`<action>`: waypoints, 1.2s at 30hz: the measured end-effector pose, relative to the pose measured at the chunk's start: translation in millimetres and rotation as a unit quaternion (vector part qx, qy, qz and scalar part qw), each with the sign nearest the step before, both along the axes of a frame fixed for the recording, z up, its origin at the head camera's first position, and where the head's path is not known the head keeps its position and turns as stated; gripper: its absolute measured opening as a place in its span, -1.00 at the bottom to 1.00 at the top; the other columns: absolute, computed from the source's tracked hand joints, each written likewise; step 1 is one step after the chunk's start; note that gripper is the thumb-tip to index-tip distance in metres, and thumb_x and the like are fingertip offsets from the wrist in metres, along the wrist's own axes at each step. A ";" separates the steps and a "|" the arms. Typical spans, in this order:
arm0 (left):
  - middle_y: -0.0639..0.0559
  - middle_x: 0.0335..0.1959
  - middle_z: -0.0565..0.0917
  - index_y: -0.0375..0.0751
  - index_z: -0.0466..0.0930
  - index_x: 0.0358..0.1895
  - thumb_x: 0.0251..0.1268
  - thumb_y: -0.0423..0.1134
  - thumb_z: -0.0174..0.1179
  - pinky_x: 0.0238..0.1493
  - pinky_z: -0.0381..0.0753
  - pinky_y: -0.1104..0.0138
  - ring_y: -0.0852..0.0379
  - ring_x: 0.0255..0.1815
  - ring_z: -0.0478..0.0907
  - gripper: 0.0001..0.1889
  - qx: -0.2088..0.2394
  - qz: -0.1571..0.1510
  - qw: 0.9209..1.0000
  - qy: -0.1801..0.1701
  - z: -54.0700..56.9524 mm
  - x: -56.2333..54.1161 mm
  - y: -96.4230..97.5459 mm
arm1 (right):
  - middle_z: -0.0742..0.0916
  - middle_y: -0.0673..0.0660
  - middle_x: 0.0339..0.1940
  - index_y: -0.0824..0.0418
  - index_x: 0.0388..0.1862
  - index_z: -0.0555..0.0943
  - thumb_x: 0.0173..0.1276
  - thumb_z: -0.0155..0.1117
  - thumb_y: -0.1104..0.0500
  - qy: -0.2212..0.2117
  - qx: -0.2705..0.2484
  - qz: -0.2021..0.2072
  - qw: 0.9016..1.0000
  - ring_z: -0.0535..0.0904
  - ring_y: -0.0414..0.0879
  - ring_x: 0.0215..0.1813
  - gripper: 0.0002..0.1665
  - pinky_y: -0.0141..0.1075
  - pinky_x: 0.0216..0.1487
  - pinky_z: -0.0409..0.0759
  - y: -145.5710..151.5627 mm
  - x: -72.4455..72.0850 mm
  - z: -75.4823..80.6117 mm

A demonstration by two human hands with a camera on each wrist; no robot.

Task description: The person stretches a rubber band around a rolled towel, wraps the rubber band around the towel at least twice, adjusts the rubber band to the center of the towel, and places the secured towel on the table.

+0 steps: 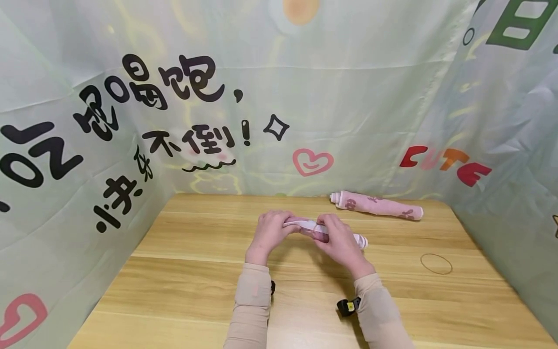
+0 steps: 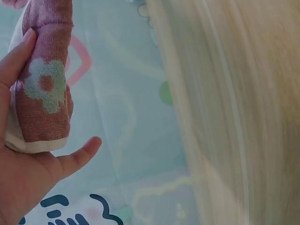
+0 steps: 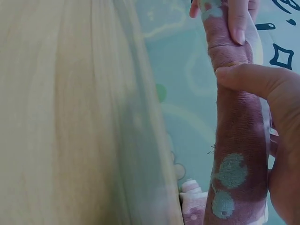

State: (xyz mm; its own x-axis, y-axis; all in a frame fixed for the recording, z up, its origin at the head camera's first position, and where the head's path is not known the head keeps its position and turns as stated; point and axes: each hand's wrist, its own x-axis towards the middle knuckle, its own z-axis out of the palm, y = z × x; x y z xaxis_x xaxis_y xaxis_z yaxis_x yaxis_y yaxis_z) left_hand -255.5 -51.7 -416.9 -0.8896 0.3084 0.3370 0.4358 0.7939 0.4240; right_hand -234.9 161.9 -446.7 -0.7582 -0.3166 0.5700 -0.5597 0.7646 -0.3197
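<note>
Both hands hold a rolled pink towel [image 1: 307, 225] above the middle of the table. My left hand [image 1: 271, 232] grips one end, with its thumb along the roll and the little finger sticking out in the left wrist view. Farther along the roll, my right hand [image 1: 342, 245] wraps round it, the thumb pressing on its side. A thin yellowish rubber band [image 3: 232, 64] crosses the towel at that thumb's tip, and the cloth is pinched in there. Pale green patterns mark the dark pink side of the towel.
Another rolled pink towel [image 1: 379, 206] lies at the back right of the wooden table [image 1: 187, 271]. A loose rubber band [image 1: 436, 264] lies flat on the right side. Printed cloth [image 1: 370, 106] hangs behind the table and along both sides.
</note>
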 end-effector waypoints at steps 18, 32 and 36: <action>0.13 0.04 0.71 0.05 0.75 -0.11 0.12 -0.16 0.40 0.42 0.17 -0.16 0.02 0.21 0.46 -0.76 0.023 -0.032 0.987 0.155 7.2 2.9 6.9 | 0.65 0.11 -0.38 0.19 -0.03 0.44 0.04 0.43 0.17 -0.066 -0.026 -0.047 0.996 0.48 -0.06 -0.44 -0.49 -0.19 -0.39 0.48 2.5 0.3 -3.0; 0.12 0.35 0.50 0.27 0.56 0.21 0.03 -0.10 0.47 0.46 -0.01 -0.26 -0.03 0.45 0.25 -0.41 -0.073 -0.055 0.994 0.057 5.0 6.7 17.1 | 0.66 0.12 -0.36 0.17 -0.04 0.45 0.05 0.36 0.15 -0.087 -0.047 -0.054 0.994 0.50 -0.06 -0.40 -0.53 -0.19 -0.36 0.48 5.8 -0.2 -2.9; 0.09 0.40 0.43 0.31 0.50 0.26 0.02 -0.06 0.46 0.44 -0.04 -0.31 -0.09 0.50 0.16 -0.35 -0.080 -0.050 0.995 0.037 3.8 6.5 18.3 | 0.70 0.16 -0.31 0.18 -0.01 0.47 0.05 0.36 0.16 -0.091 -0.061 -0.054 0.992 0.52 -0.05 -0.38 -0.51 -0.18 -0.34 0.49 5.4 0.8 -1.1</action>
